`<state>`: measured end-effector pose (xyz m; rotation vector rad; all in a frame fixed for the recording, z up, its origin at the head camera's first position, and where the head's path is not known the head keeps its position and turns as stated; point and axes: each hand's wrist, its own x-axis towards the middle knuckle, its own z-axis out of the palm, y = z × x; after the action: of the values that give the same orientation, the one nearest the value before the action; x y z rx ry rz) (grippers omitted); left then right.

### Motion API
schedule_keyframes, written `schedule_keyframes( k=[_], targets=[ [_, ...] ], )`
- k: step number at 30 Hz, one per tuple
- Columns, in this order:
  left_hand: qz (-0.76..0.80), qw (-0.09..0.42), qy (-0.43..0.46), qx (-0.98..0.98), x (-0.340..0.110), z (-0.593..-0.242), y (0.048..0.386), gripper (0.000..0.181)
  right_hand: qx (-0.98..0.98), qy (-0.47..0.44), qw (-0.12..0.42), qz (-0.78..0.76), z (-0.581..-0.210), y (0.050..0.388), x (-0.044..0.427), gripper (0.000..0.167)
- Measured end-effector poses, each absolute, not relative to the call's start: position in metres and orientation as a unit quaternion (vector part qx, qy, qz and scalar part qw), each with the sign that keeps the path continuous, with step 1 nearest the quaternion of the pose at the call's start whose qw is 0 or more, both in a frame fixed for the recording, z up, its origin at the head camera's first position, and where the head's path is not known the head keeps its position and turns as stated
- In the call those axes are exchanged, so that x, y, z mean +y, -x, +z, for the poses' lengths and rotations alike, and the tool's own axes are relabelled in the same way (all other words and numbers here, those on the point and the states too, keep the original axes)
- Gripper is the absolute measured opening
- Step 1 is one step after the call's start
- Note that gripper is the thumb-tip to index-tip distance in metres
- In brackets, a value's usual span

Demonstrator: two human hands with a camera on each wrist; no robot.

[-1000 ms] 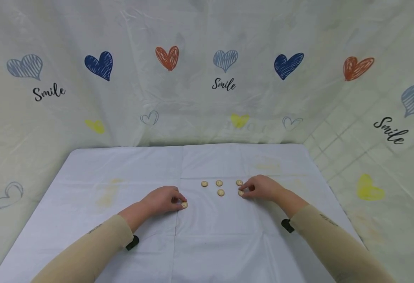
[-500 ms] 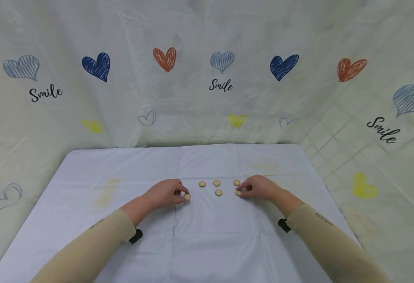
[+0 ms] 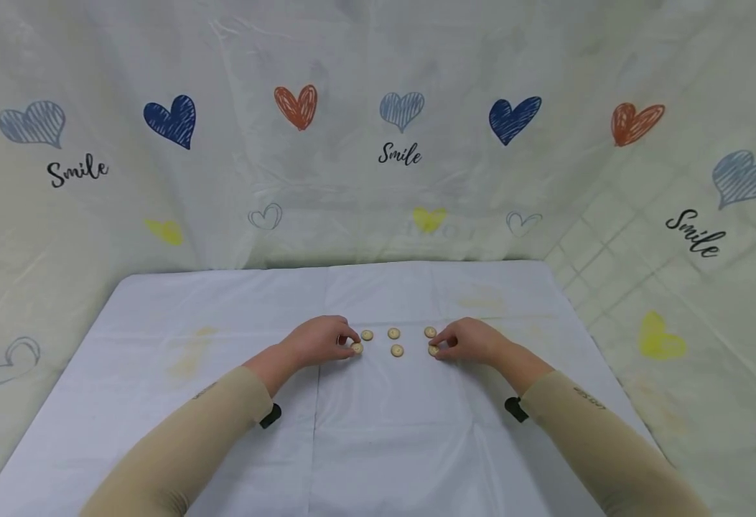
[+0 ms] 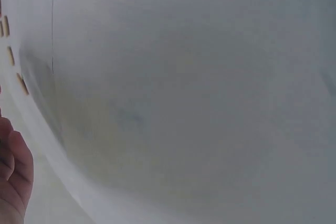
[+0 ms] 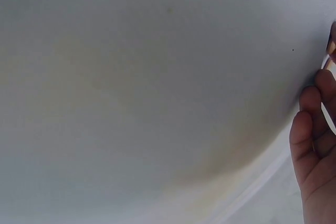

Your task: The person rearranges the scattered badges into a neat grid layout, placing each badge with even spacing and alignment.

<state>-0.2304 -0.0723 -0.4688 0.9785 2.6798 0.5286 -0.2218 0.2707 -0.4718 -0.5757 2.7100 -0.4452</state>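
My left hand (image 3: pixel 318 341) pinches a small round wooden button (image 3: pixel 357 347) between thumb and fingers, just in front of another button (image 3: pixel 367 335) on the white cloth. On the other side, my right hand (image 3: pixel 474 341) holds a button (image 3: pixel 434 350) at its fingertips, down at the cloth, near a button (image 3: pixel 430 332) behind it. Between the hands lie a back button (image 3: pixel 393 333) and a front button (image 3: pixel 397 350). The left wrist view shows curled fingers (image 4: pixel 18 166) at the edge, the right wrist view likewise fingers (image 5: pixel 312 124); what they hold is mostly cut off.
A white cloth (image 3: pixel 390 445) with faint yellowish stains covers the table. Behind it hangs a pale curtain (image 3: pixel 345 179) printed with hearts and "Smile". Black wrist devices are partly visible under both sleeves.
My left hand has carried its button forward and to the right, up to the front of the leftmost back button. The right hand stays at its button; the view has shifted slightly.
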Motion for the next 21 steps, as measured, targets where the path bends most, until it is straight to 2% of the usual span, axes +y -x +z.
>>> schedule_keyframes(
  k=[14,21],
  targets=[
    [0.147,0.140,-0.313,0.928,-0.059,-0.488,0.239,0.021,0.950,0.211,0.162,-0.163,-0.473,0.221,0.260,0.026],
    [0.143,0.148,-0.301,0.931,-0.061,-0.487,0.238,0.021,0.949,0.212,0.167,-0.160,-0.474,0.222,0.257,0.027]
  ],
)
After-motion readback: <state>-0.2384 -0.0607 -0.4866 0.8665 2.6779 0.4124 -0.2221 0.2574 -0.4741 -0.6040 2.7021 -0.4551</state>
